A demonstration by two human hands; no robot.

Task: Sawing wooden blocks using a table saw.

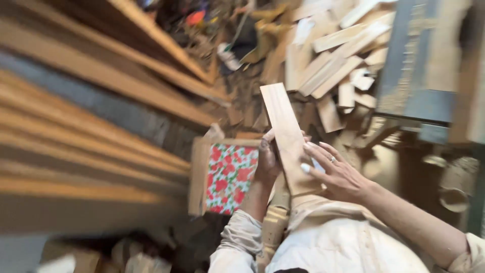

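Both hands on a flat wooden board (287,136) at frame centre, pointing to 11 o'clock. Left hand (268,162) wraps its left edge; right hand (337,174) lies fingers-spread on its face. Offcut pile (333,65) at 1 o'clock, floral-patterned panel (230,177) at 8 o'clock.

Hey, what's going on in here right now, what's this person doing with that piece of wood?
A person is holding a flat wooden board in both bare hands. The left hand grips its left edge, while the right hand, wearing a ring, rests its fingers on the board's face. Past the board lies a pile of wood offcuts. Long wooden planks are stacked to the left, and a panel with a red floral pattern sits just beside the left hand. The picture is blurred.
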